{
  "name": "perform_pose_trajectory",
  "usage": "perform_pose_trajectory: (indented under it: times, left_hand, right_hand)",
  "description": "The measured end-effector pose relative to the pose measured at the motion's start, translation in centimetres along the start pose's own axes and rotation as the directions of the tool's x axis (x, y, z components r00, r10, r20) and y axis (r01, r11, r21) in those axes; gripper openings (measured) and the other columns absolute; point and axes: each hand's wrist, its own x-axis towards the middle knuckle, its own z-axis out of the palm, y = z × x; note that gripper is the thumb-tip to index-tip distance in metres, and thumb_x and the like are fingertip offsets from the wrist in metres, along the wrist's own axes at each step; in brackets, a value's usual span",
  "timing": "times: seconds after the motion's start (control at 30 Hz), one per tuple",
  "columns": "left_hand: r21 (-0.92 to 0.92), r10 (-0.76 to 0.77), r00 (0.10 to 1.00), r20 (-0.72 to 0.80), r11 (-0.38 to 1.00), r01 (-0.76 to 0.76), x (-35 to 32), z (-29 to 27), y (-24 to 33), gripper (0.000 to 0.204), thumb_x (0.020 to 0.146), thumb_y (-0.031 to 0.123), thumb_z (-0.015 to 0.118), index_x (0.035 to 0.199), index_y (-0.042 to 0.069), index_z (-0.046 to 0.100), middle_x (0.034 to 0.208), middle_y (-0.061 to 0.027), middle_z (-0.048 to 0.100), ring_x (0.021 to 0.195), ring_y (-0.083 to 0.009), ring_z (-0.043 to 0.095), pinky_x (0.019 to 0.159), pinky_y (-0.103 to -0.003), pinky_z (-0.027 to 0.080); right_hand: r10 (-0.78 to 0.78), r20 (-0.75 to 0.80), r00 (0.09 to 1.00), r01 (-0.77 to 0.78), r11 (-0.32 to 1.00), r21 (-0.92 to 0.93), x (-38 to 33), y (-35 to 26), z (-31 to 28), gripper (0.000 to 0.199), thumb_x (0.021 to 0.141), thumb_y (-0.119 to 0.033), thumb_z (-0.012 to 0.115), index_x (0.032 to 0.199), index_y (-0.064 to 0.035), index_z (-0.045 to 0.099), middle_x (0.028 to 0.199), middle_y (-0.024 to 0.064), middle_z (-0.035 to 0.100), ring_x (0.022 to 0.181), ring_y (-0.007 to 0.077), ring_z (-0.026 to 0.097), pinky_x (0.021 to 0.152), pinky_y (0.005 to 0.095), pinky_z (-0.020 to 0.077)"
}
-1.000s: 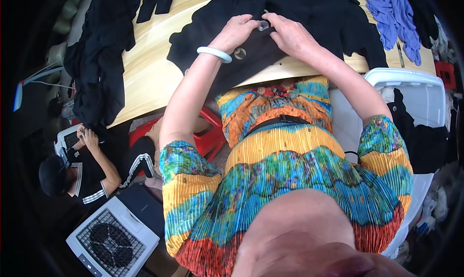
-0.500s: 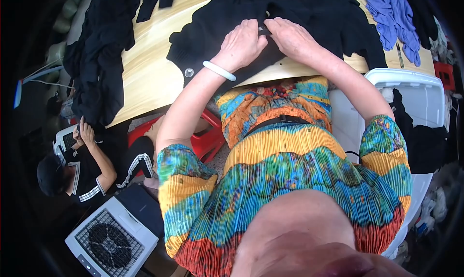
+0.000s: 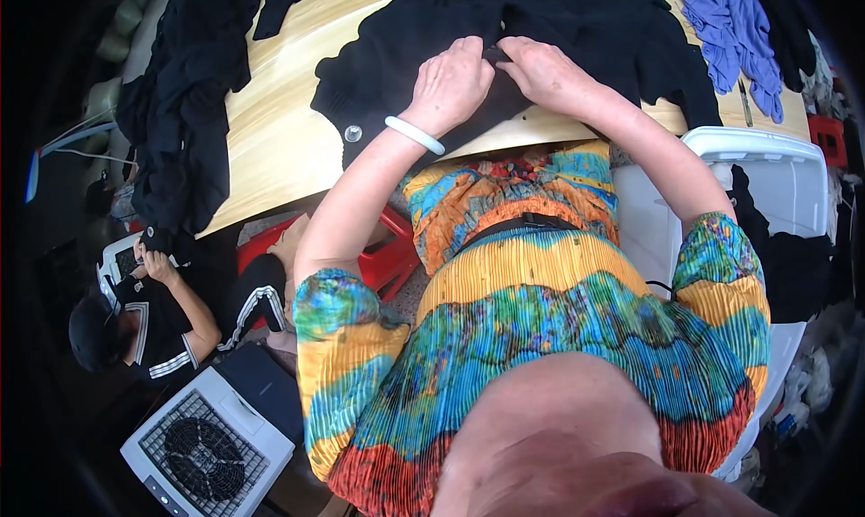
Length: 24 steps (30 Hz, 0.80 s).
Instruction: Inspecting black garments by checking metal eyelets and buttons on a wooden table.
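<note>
A black knit garment lies spread over the pale wooden table in front of me. My left hand is closed on its near part, the fingers bent down into the dark cloth. Close beside it, my right hand pinches the same garment, thumb toward the left hand. The fingertips of both hands nearly meet, and the bit of cloth between them is mostly covered. A small clear round object rests on the table left of my left wrist.
More dark clothing hangs over the table's left edge. Purple cloth and a thin tool lie at the right. A white plastic bin with black cloth stands at my right. A seated co-worker and a fan unit are at the left.
My hands stay on the garment; the left has turned slightly and the pale bit between the fingertips no longer shows. The co-worker's hands have lowered, with a dark round thing beside them.
</note>
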Motion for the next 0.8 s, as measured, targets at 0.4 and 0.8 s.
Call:
perform_pose_trajectory:
  times: [0.4,0.8]
  left_hand:
    - [0.088,0.213,0.976,-0.051,0.974,-0.208,-0.4,-0.6,-0.6,0.023,0.079,0.023,0.054,0.082,0.003,0.044,0.074,-0.0158,0.053,0.062,-0.0326,0.058,0.053,-0.041,0.048]
    - [-0.138,0.114,0.989,-0.094,0.982,-0.126,-0.2,-0.3,-1.2,0.008,0.077,0.009,0.049,0.08,0.001,0.047,0.069,-0.0206,0.054,0.069,-0.0393,0.055,0.059,-0.045,0.045]
  right_hand:
    - [0.02,0.041,0.999,-0.02,1.0,0.014,0.0,-0.7,-0.4,0.016,0.082,-0.014,0.053,0.082,0.0021,0.05,0.084,0.0232,0.056,0.079,0.0406,0.056,0.068,0.0457,0.0463]
    - [-0.039,-0.006,0.999,0.039,0.999,0.002,-0.1,-0.4,-0.5,0.009,0.075,-0.005,0.049,0.081,0.0016,0.049,0.081,0.0215,0.055,0.08,0.0386,0.056,0.07,0.0437,0.0466]
